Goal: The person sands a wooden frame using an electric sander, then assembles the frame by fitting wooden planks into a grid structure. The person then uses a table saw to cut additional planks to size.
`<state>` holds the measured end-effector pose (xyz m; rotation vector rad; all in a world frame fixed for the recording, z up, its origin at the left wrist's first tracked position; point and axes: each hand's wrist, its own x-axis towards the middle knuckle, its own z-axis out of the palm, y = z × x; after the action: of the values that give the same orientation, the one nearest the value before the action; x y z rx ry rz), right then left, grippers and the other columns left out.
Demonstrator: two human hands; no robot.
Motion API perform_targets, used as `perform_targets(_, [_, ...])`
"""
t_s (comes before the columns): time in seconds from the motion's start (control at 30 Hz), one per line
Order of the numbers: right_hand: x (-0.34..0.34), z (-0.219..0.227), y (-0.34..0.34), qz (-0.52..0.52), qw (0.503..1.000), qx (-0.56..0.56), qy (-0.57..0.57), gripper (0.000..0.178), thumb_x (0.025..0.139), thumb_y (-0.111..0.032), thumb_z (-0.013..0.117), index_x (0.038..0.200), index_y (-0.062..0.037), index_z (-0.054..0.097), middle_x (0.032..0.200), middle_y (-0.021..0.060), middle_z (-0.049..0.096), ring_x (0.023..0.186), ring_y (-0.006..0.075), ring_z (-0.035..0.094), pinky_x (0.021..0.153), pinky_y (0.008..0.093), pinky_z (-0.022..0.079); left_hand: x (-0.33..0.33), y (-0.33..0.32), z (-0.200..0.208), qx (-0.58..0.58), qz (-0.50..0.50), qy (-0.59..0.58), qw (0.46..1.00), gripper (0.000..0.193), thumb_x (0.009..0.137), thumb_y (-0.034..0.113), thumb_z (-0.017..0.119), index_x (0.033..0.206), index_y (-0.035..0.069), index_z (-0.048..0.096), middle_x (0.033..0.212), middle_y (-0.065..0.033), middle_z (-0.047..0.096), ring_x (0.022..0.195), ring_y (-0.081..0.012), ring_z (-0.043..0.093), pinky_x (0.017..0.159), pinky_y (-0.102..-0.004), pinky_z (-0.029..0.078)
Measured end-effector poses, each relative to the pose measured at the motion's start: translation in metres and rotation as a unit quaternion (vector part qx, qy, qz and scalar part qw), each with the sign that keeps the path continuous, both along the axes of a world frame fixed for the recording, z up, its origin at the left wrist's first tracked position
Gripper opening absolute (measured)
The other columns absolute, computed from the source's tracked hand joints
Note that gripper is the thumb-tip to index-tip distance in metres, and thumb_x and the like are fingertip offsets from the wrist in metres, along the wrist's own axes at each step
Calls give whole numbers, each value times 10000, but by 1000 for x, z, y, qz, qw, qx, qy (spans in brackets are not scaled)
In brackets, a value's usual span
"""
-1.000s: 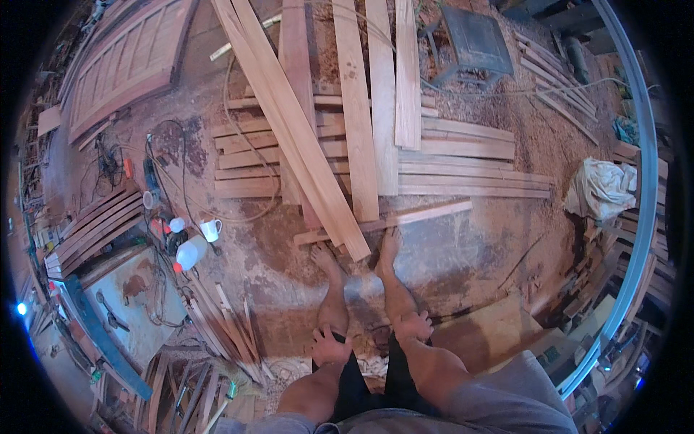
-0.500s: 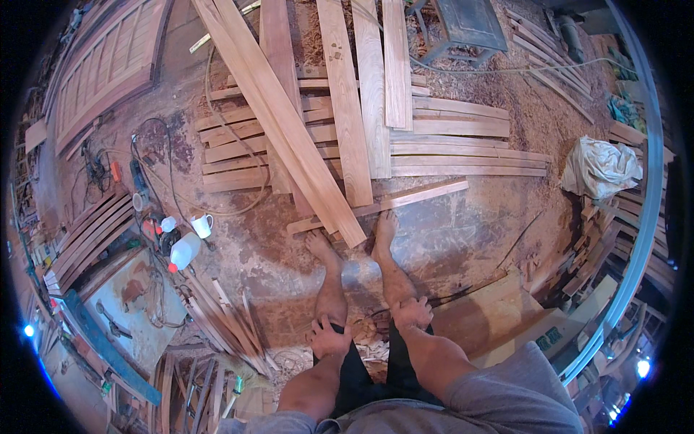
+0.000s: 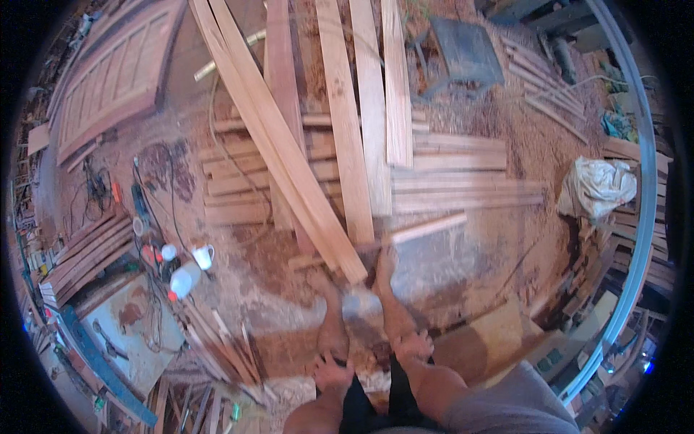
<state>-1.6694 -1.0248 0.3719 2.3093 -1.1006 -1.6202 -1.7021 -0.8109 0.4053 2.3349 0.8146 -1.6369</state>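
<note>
My left hand (image 3: 334, 372) rests on my left knee with its fingers spread, at the hem of the dark trouser leg. My right hand (image 3: 414, 347) lies over my right knee, its fingers apart; neither holds a tool or board. Beyond my bare feet, long planks (image 3: 278, 152) lie at a slant, their near ends over a narrow strip of wood (image 3: 426, 227). The near end of the slanted plank lies between my feet. Under the long planks, several crosswise boards (image 3: 463, 186) are laid side by side. The picture is slightly blurred.
At left are a white bottle with a red cap (image 3: 184, 281), a white mug (image 3: 204, 257), power tools with cords and a stack of slats (image 3: 94, 249). A panelled wooden door (image 3: 116, 79) lies far left. A dark stool (image 3: 463, 54) and white sack (image 3: 596, 186) are right.
The whole view has shifted, so the planks, my feet and my hands appear lower in the picture. My hands remain on my knees.
</note>
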Motion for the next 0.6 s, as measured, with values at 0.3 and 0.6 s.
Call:
perform_targets(0.3, [13,-2,0,-22,998,2,61,591,893,-576,612,1248,-121,742,1414,116,538,1316,309,535,1106,457,423,13,-3,6,26,-33,29,999,920,773,660,670,1504,151,439,1438,-214,459,1285,-460,509,1086,-564,381])
perform_targets(0.6, [20,-1,4,-39,996,-13,74,586,914,-586,593,1235,-123,757,1453,117,520,1324,316,523,1126,484,414,30,-2,18,-18,16,76,997,966,888,655,621,1640,172,256,1688,-222,235,1496,-473,339,1141,-631,395])
